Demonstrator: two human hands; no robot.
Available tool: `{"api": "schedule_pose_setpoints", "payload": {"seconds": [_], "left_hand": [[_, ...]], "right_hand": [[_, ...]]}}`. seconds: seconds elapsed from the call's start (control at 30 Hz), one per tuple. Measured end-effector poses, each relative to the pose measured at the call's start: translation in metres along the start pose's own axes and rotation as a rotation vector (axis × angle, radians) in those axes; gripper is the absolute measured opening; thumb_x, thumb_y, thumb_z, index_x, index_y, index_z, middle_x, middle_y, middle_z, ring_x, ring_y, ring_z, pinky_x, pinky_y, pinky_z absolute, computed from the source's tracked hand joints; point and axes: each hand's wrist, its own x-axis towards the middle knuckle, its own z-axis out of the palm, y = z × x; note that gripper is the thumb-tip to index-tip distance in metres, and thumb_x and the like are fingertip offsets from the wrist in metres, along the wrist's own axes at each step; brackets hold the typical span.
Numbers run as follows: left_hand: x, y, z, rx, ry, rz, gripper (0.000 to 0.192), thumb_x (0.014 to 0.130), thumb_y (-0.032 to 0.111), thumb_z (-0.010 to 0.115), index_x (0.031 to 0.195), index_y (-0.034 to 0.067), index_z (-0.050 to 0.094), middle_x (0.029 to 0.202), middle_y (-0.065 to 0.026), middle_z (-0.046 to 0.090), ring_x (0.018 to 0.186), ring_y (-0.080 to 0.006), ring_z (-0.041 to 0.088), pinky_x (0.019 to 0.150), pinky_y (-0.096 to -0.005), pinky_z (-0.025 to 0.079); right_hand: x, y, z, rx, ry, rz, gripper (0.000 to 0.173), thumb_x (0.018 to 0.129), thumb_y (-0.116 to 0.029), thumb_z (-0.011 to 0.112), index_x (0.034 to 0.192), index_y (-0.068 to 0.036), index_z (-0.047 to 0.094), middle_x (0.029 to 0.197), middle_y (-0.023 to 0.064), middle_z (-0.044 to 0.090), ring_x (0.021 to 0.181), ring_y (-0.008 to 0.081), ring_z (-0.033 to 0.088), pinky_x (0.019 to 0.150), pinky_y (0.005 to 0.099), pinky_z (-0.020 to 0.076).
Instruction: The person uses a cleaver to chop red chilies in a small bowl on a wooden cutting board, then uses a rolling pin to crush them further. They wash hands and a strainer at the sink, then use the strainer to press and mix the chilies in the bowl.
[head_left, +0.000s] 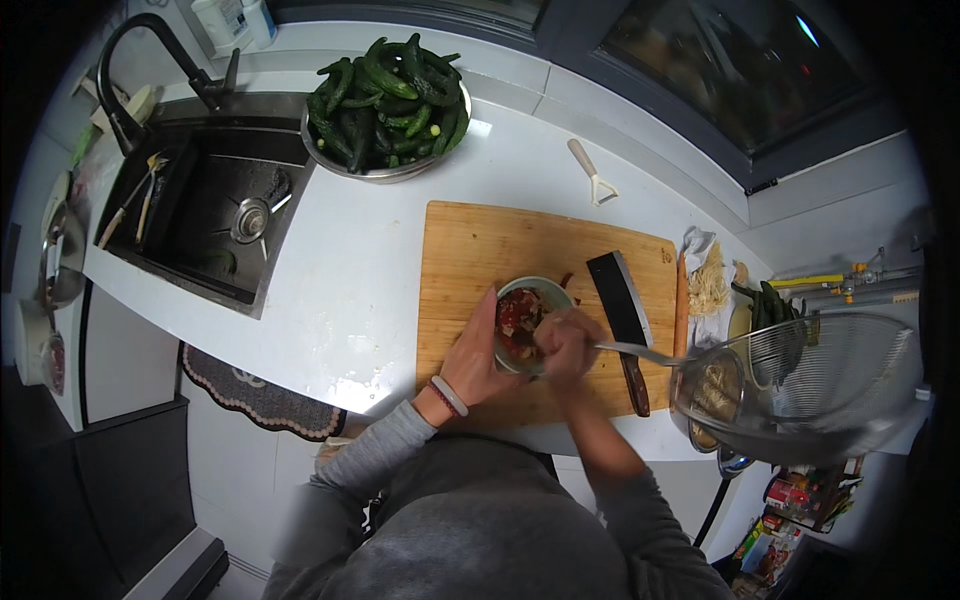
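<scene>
A small pale green bowl sits on a wooden cutting board, with my left hand wrapped around its left side. Inside it lie chopped red peppers with paler bits among them. My right hand, slightly blurred, grips the handle of a large metal mesh strainer above the bowl. The strainer's basket extends far to the right. Whether the handle's end touches the chopped pieces is hidden by my hand. A cleaver with a dark blade and wooden handle lies just right of the bowl.
A metal basin heaped with green cucumbers stands behind the board, beside a dark sink. A peeler lies near the window ledge. Noodles on white paper and more green vegetables are at the right.
</scene>
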Motion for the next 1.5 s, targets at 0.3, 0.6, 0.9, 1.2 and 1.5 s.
{"api": "schedule_pose_setpoints", "payload": {"seconds": [0.3, 0.6, 0.9, 1.2, 1.5], "left_hand": [[0.000, 0.000, 0.000, 0.005, 0.016, 0.007, 0.114, 0.052, 0.027, 0.080, 0.133, -0.005, 0.007, 0.131, -0.0250, 0.028, 0.119, -0.0376, 0.033, 0.094, -0.0392, 0.036], [0.001, -0.002, 0.000, -0.013, -0.011, 0.011, 0.114, 0.053, 0.031, 0.080, 0.133, -0.005, 0.007, 0.132, -0.0258, 0.026, 0.119, -0.0378, 0.033, 0.094, -0.0391, 0.037], [0.000, 0.000, 0.000, -0.067, -0.007, -0.024, 0.114, 0.051, 0.026, 0.081, 0.134, -0.003, 0.006, 0.131, -0.0250, 0.027, 0.119, -0.0390, 0.032, 0.095, -0.0394, 0.035], [-0.002, -0.003, 0.001, -0.057, -0.026, -0.040, 0.113, 0.053, 0.033, 0.079, 0.133, -0.005, 0.009, 0.133, -0.0244, 0.024, 0.122, -0.0368, 0.030, 0.096, -0.0387, 0.034], [-0.001, -0.003, 0.001, -0.072, -0.071, -0.074, 0.111, 0.055, 0.034, 0.079, 0.133, -0.004, 0.009, 0.134, -0.0252, 0.023, 0.123, -0.0371, 0.029, 0.097, -0.0387, 0.033]], "right_hand": [[0.006, 0.002, 0.010, 0.077, -0.040, -0.036, 0.022, 0.074, -0.001, 0.039, 0.053, -0.003, 0.031, 0.048, 0.0023, 0.033, 0.041, 0.0079, 0.029, 0.039, 0.0231, 0.0249], [0.003, -0.001, 0.008, 0.057, -0.146, -0.055, 0.020, 0.076, -0.001, 0.041, 0.056, -0.001, 0.037, 0.054, 0.0007, 0.036, 0.049, 0.0055, 0.030, 0.045, 0.0227, 0.0257], [0.001, 0.019, -0.006, -0.061, -0.116, 0.100, 0.017, 0.076, -0.002, 0.041, 0.059, -0.002, 0.041, 0.055, 0.0027, 0.042, 0.050, 0.0084, 0.039, 0.046, 0.0232, 0.0330], [0.002, 0.014, 0.007, -0.428, 0.110, -0.172, 0.021, 0.072, -0.004, 0.042, 0.052, -0.003, 0.039, 0.046, 0.0011, 0.037, 0.040, 0.0081, 0.033, 0.038, 0.0236, 0.0241], [0.009, 0.006, 0.004, -0.413, -0.008, -0.142, 0.024, 0.074, -0.001, 0.040, 0.052, -0.005, 0.034, 0.044, 0.0021, 0.035, 0.038, 0.0078, 0.031, 0.037, 0.0222, 0.0240]]}}
